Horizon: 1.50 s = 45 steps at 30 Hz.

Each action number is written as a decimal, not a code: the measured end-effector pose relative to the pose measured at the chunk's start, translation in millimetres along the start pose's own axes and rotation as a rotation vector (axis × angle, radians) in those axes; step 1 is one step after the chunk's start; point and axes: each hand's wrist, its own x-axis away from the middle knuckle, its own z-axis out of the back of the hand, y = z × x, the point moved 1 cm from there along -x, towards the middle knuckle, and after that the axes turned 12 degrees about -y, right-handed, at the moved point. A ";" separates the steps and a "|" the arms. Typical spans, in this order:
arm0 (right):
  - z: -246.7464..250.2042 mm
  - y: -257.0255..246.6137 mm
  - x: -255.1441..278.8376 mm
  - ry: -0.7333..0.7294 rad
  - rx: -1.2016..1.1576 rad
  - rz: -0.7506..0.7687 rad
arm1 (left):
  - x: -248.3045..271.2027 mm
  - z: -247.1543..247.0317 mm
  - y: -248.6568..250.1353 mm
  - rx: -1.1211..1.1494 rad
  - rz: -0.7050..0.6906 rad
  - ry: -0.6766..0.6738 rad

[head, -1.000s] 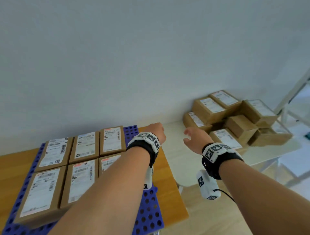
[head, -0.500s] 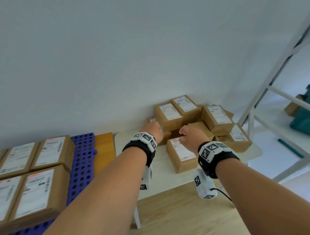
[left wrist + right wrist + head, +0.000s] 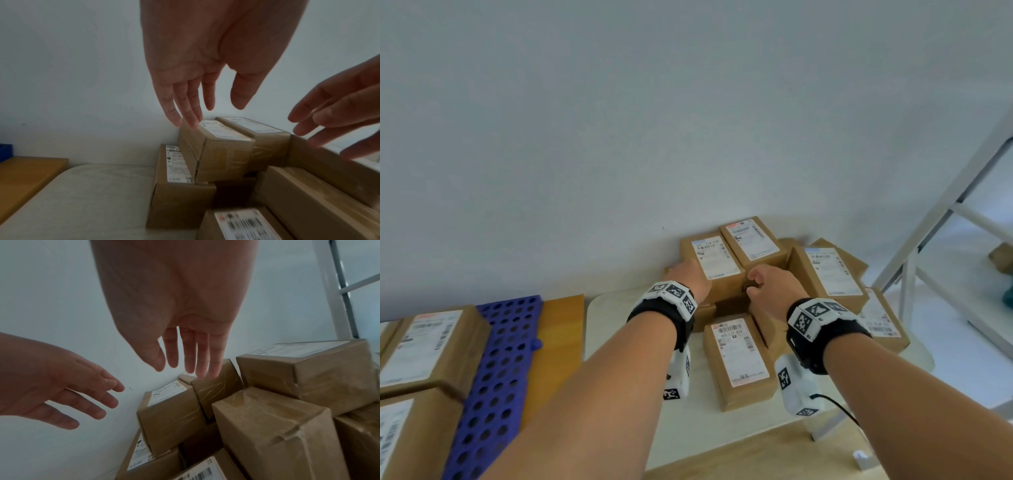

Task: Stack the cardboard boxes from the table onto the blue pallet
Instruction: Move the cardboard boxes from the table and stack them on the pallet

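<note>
Several brown cardboard boxes with white labels are piled on the white table [image 3: 619,377] against the wall. My left hand [image 3: 690,275] is open, and its straight fingertips [image 3: 185,120] reach the upper left edge of the top labelled box [image 3: 224,151], also seen as the labelled box [image 3: 714,258]. My right hand [image 3: 770,284] is open too. Its fingers [image 3: 203,363] hang just above the neighbouring top box [image 3: 218,386]. Neither hand holds anything. The blue pallet [image 3: 500,359] lies at the left with labelled boxes [image 3: 431,346] on it.
The pallet rests on a wooden table [image 3: 558,335] that butts against the white one. A white shelf frame [image 3: 945,212] stands at the right. The wall runs close behind the pile. A low box [image 3: 739,363] lies at the pile's front.
The view has swung right, from the pallet to the pile. Both hands have moved forward from the table's near side to the top boxes by the wall.
</note>
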 end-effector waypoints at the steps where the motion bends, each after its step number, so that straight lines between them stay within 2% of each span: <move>1: 3.0 0.7 -10.4 -0.007 0.006 0.002 | -11.4 3.4 0.9 0.016 0.002 0.003; 8: 19.0 -11.3 -78.1 -0.009 -0.008 0.034 | -97.3 13.8 -6.2 0.131 0.035 -0.053; 12: 10.8 -13.1 -103.9 -0.032 -0.003 0.064 | -119.5 7.9 -10.7 0.148 0.029 -0.098; 16: 8.1 -10.6 -118.5 -0.053 0.010 0.082 | -133.3 1.6 -16.9 0.175 0.085 -0.116; 22: 6.6 -7.2 -127.6 -0.065 0.040 0.095 | -139.9 -8.6 -22.2 0.350 0.174 -0.224; 36: 1.7 -16.6 -134.2 -0.092 0.030 0.075 | -135.1 -2.1 -35.7 0.667 0.258 -0.283; 42: -6.4 -24.4 -138.2 -0.137 0.058 0.015 | -130.6 -3.4 -38.3 0.667 0.280 -0.204; 45: -6.3 -29.6 -137.3 -0.128 0.058 0.041 | -120.2 1.3 -33.2 0.694 0.282 -0.184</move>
